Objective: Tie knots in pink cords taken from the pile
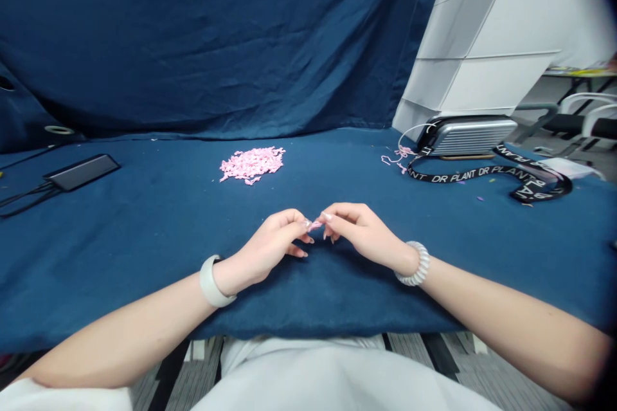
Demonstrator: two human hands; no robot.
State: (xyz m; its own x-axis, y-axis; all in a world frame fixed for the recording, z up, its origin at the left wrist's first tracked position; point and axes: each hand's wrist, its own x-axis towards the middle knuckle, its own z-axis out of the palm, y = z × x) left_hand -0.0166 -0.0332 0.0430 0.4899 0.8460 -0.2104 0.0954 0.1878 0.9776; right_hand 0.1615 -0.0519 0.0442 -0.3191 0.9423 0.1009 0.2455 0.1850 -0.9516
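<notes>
Near the middle of the blue cloth, my left hand [274, 237] and my right hand [359, 231] meet fingertip to fingertip. Between them is a small pink twisted piece [315, 226], perhaps paper or ribbon; its exact kind is too small to make out. Thumb and forefinger of each hand pinch one end of it. Farther back, a little to the left, lies a heap of similar small pink pieces [253, 164]. A pale band circles my left wrist, and a coiled band my right.
A black power bank [81, 172] with cables lies at the left on the blue cloth [159, 231]. At the right are a ribbed silver case [472, 136], a black lettered strap [457, 175] and pink strands [403, 154]. A blue curtain hangs behind; chairs stand far right.
</notes>
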